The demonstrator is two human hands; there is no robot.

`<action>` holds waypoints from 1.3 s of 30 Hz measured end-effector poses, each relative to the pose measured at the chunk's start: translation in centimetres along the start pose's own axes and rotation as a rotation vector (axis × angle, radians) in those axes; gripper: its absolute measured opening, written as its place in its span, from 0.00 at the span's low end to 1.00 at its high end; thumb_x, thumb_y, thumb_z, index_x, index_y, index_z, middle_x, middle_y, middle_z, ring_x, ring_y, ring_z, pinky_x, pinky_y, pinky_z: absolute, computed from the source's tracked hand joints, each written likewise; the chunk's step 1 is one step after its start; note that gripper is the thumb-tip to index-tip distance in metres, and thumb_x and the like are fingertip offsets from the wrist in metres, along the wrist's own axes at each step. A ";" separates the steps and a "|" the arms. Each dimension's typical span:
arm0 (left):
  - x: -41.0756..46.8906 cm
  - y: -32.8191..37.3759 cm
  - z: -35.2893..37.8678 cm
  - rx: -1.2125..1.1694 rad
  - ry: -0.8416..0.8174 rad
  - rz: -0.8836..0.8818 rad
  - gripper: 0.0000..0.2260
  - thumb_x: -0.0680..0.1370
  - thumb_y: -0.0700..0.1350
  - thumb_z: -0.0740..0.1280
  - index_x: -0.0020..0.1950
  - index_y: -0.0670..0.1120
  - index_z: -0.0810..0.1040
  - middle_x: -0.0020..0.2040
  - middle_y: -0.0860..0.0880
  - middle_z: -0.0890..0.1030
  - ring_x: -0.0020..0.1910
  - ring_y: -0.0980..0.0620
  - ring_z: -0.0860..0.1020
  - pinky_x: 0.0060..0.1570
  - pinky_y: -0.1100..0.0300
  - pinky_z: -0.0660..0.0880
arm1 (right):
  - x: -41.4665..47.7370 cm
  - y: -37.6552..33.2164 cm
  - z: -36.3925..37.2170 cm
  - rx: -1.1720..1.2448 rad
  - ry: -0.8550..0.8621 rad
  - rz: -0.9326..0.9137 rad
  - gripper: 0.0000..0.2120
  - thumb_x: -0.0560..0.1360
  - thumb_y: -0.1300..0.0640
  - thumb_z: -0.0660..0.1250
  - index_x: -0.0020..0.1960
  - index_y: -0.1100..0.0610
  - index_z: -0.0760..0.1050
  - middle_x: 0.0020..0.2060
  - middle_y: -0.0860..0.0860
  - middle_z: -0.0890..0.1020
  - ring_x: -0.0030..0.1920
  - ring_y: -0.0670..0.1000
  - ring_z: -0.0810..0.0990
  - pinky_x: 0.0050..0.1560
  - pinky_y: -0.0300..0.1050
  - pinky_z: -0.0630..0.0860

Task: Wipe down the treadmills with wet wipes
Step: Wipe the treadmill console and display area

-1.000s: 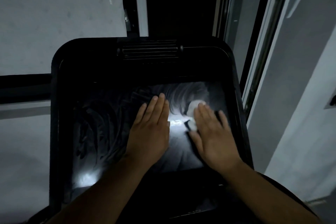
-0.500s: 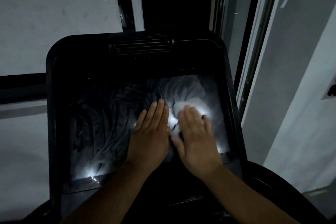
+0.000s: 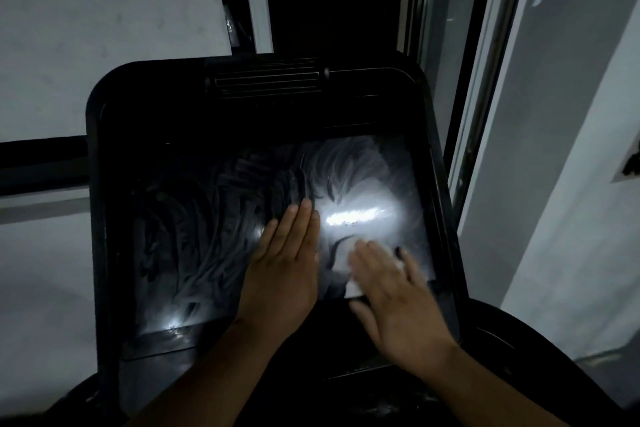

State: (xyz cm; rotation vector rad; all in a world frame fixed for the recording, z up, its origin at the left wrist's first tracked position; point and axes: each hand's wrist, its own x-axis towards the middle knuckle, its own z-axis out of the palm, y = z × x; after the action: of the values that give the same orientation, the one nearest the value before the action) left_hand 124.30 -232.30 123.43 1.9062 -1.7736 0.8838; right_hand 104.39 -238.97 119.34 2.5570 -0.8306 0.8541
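Wiping in progress: the right hand [image 3: 391,298], fingers flat, presses a crumpled white wet wipe [image 3: 346,260] onto the streaked, glossy black treadmill console screen [image 3: 207,236]. The left hand [image 3: 284,267] rests flat alongside. Next, probably the screen's lower edge.

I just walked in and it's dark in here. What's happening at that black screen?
A person is cleaning the treadmill's console screen. The right hand presses a white wet wipe flat against the lower right part of the glass. The left hand rests flat on the screen beside it, fingers straight. Smeary wipe streaks cover much of the glass, and a bright light reflection shows just above the wipe.
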 end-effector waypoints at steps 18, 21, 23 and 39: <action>-2.2 1.4 0.1 0.011 -0.016 0.033 0.28 0.78 0.44 0.57 0.78 0.38 0.63 0.81 0.43 0.59 0.79 0.45 0.60 0.77 0.49 0.54 | -0.8 -2.7 0.9 0.170 -0.016 -0.033 0.33 0.82 0.43 0.57 0.79 0.63 0.60 0.80 0.59 0.58 0.81 0.57 0.53 0.78 0.57 0.57; -2.6 1.7 0.1 0.004 -0.012 0.009 0.26 0.80 0.44 0.59 0.77 0.38 0.66 0.80 0.42 0.62 0.78 0.44 0.63 0.76 0.47 0.57 | -3.3 0.6 0.9 0.100 -0.017 -0.025 0.32 0.82 0.44 0.57 0.79 0.63 0.60 0.80 0.58 0.57 0.80 0.57 0.55 0.74 0.60 0.63; -3.2 2.4 0.1 -0.008 -0.022 0.005 0.25 0.81 0.45 0.57 0.78 0.39 0.66 0.80 0.42 0.63 0.79 0.45 0.63 0.77 0.47 0.57 | -1.6 0.7 1.0 0.113 0.030 0.167 0.33 0.83 0.43 0.55 0.80 0.64 0.58 0.80 0.59 0.56 0.81 0.58 0.53 0.76 0.62 0.60; -6.3 4.6 1.2 0.018 -0.062 0.135 0.26 0.80 0.45 0.58 0.78 0.40 0.66 0.80 0.43 0.63 0.79 0.45 0.61 0.76 0.46 0.59 | -8.4 -1.0 1.5 0.078 -0.040 0.062 0.34 0.83 0.40 0.52 0.79 0.65 0.60 0.80 0.61 0.56 0.80 0.60 0.54 0.75 0.61 0.60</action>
State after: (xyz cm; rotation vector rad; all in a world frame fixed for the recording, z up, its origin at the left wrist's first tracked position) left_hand 119.96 -229.01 117.69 1.8615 -1.9561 0.8983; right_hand 100.19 -235.33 112.79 2.6357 -0.9102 0.8729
